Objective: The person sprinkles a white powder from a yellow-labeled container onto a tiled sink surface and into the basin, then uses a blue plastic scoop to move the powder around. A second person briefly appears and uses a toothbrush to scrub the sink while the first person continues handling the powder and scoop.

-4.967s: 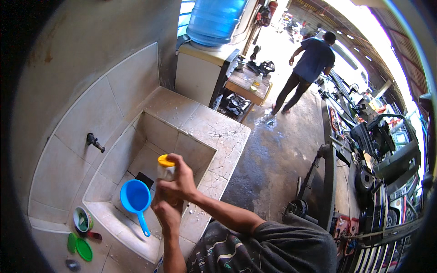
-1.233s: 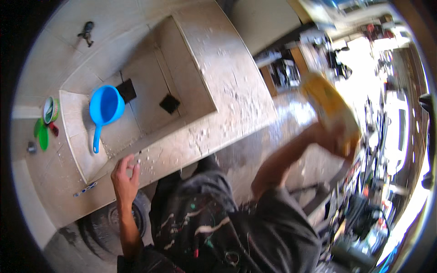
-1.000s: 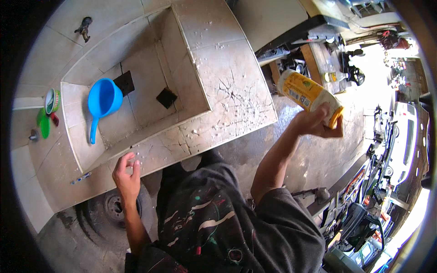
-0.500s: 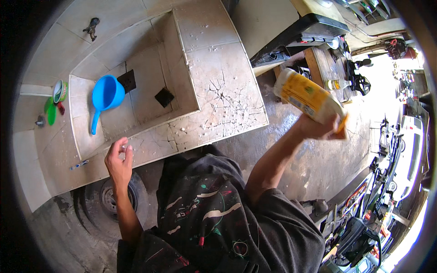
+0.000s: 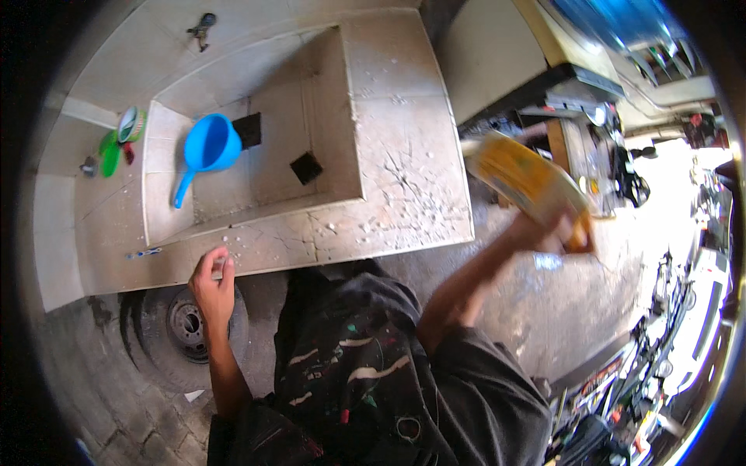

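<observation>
My right hand (image 5: 546, 230) grips a white plastic bottle (image 5: 536, 179) with a yellow label and an orange-yellow cap. The bottle is tilted, blurred by motion, and held out over the floor right of the counter. My left hand (image 5: 213, 281) hovers at the front edge of the tiled counter (image 5: 272, 247), fingers loosely bent, thumb apart, nothing visible in it. White crumbs and cracked tiles cover the counter's right part. A blue dipper (image 5: 211, 142) with a long handle rests inside the tiled basin (image 5: 284, 116), near dark square patches on its bottom.
On the left ledge are a small tub (image 5: 130, 124), a green scoop-like thing (image 5: 109, 155) and a blue toothbrush-like item (image 5: 144, 253). A tap (image 5: 203, 29) juts from the wall. Below the counter leans a wheel (image 5: 189, 326). Cluttered equipment (image 5: 637, 373) lines the right side.
The view has shifted, so the basin and counter sit further right and lower right. My right hand still holds the bottle, now more blurred. My left hand stays near the counter edge.
</observation>
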A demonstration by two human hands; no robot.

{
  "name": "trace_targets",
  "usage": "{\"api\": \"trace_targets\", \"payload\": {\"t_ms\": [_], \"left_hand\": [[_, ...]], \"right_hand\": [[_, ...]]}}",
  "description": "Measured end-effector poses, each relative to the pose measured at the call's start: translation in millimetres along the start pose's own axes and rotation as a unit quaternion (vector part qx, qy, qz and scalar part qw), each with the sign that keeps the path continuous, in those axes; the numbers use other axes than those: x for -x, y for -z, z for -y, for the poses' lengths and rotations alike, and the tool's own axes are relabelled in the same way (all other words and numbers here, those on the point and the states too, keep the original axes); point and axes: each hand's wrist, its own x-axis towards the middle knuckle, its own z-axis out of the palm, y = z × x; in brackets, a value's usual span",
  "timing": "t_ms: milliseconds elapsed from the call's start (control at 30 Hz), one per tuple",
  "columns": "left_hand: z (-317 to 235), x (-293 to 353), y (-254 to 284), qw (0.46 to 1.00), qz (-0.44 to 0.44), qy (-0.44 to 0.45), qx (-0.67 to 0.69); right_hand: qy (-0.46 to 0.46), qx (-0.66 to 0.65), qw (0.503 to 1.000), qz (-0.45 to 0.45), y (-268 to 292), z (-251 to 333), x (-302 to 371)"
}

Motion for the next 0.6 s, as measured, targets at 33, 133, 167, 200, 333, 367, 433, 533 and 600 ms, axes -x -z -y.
{"api": "trace_targets", "payload": {"t_ms": [33,133,167,200,333,367,433,533,600], "left_hand": [[1.4,3.2,3.7,0.998,-0.004,0.058,-0.037],[5.0,5.5,4.1,1.0,-0.013,0.012,0.003],[5.5,5.8,3.4,1.0,-0.003,-0.025,0.014],[6.1,6.4,2.6,0.999,-0.002,-0.037,-0.001],[5.9,11.8,-1.0,0.998,-0.037,0.05,0.005],[5.5,13.5,-1.7,0.999,-0.037,0.002,0.017],[4.8,16.1,-4.0,0.999,-0.033,-0.031,0.02],[2.1,23.4,-6.3,0.999,-0.039,0.01,0.016],[0.4,25.8,-7.9,0.998,-0.05,0.026,-0.002]], "right_hand": [[-0.084,-0.135,0.987,-0.016,0.6,4.6,-0.6],[-0.043,-0.098,0.993,0.041,-11.0,11.3,7.4],[0.022,0.001,0.994,0.104,-14.6,15.8,9.4],[0.07,0.056,0.987,0.132,-17.8,17.0,11.7],[0.002,-0.12,0.99,0.08,-24.3,23.7,19.0],[0.051,-0.066,0.982,0.167,-24.5,25.4,20.0],[0.092,0.008,0.968,0.232,-24.8,22.1,21.8],[-0.042,-0.2,0.975,0.084,-21.7,20.5,20.7],[0.017,-0.127,0.987,0.1,-22.1,21.7,19.2]]}}
